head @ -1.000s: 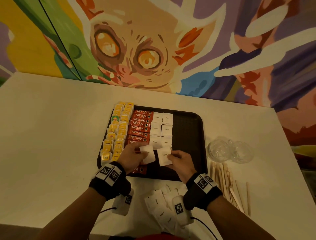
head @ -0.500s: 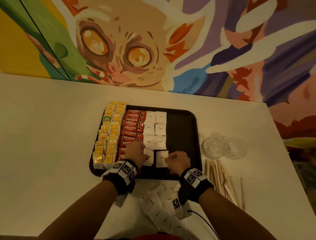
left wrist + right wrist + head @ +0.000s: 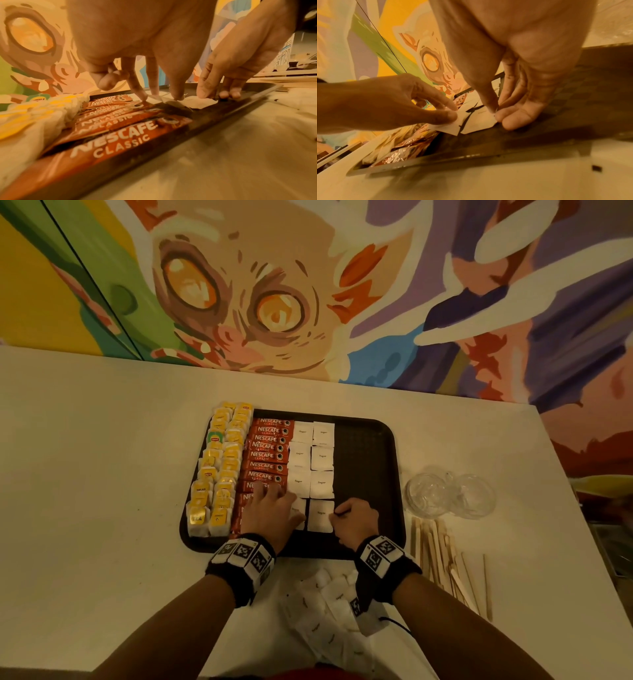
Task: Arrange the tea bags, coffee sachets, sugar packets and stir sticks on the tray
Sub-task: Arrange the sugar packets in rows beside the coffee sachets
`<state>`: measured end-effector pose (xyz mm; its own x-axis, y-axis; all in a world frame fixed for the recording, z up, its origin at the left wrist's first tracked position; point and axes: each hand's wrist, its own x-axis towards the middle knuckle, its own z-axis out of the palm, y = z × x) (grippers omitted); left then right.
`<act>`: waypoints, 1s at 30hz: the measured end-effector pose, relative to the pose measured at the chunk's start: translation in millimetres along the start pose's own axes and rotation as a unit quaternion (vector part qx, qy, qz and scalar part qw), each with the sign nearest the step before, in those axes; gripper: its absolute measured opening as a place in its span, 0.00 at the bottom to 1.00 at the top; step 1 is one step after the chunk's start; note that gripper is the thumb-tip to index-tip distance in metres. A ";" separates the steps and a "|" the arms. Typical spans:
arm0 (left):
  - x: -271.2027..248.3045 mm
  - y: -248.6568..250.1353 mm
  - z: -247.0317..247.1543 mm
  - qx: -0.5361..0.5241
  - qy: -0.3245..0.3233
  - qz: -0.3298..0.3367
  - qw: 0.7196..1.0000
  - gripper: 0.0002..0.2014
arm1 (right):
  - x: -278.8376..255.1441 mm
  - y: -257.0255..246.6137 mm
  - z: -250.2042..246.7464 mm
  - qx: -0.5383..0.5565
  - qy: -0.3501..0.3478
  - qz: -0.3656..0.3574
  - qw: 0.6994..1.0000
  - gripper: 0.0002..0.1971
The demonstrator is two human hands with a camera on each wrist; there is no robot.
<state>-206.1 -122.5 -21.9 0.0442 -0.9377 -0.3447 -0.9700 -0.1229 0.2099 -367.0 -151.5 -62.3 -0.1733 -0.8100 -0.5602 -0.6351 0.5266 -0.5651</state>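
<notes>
A: Both hands are low over the near end of the tray point(image 3: 370, 460). The left hand point(image 3: 270, 515) has its fingers spread and straight, tips pressing a sugar packet point(image 3: 447, 125) flat beside the coffee sachets point(image 3: 269, 455). The right hand point(image 3: 354, 520) pinches the edge of the neighbouring packet point(image 3: 321, 516) between thumb and fingers.

B: So the step is squaring off the fourth row of sugar?

A: I'd judge so. To do it well, keep the left fingertips light so the packet slides and doesn't crease, and nudge the right one until its edge lines up with the packet above it. In the right wrist view the two packets sit at a slight angle with a dark gap between them; that gap should close evenly.

B: Where's everything else?

A: Tea bags point(image 3: 219, 470) fill the tray's left side, some overhanging its rim. Sachets come next, then two columns of sugar. Loose sugar point(image 3: 325, 601) lies on the bench point(image 3: 102, 474) under the wrists. Stir sticks point(image 3: 445, 563) lie on the bench right of the tray, not yet placed.

B: Room to work?

A: The tray's right part is bare, enough for the sticks, I think. The near rim is close behind the packets, so pulling back risks flicking one off. Two clear lids point(image 3: 448, 494) sit just beyond the sticks.
</notes>
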 end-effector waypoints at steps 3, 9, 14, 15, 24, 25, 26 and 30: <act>-1.6 0.0 1.6 0.031 -0.001 0.015 0.999 0.24 | 0.6 1.5 -0.3 -0.007 -0.003 -0.010 1.000 0.10; -3.2 4.6 2.6 0.053 -0.002 0.025 0.998 0.23 | 1.2 3.1 0.9 -0.009 0.003 -0.020 1.000 0.09; -3.0 2.8 3.8 0.107 -0.011 0.037 0.994 0.22 | 5.0 5.1 0.4 -0.021 0.015 -0.031 0.999 0.05; -3.7 3.3 4.2 0.121 -0.011 0.040 0.992 0.22 | 5.1 5.4 0.1 -0.024 0.018 -0.034 0.999 0.05; -7.5 2.5 14.4 0.135 -0.007 0.053 0.989 0.22 | 0.3 2.2 -4.5 -0.024 0.012 -0.055 0.998 0.06; -8.2 2.1 14.0 0.126 -0.007 0.054 0.991 0.22 | -1.9 1.6 -6.2 -0.023 0.012 -0.060 0.998 0.06; -9.0 1.9 13.5 0.113 -0.004 0.053 0.992 0.23 | -4.2 1.5 -7.9 -0.016 0.011 -0.068 0.998 0.05; -16.3 -1.1 11.4 0.030 0.026 0.067 0.997 0.20 | -23.6 5.0 -20.0 0.023 -0.024 -0.114 0.993 0.04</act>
<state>-208.5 -103.4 -27.0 -0.0750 -0.9603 -0.2689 -0.9804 0.0218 0.1958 -381.1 -134.9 -39.8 0.0077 -0.8969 -0.4422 -0.6186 0.3432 -0.7068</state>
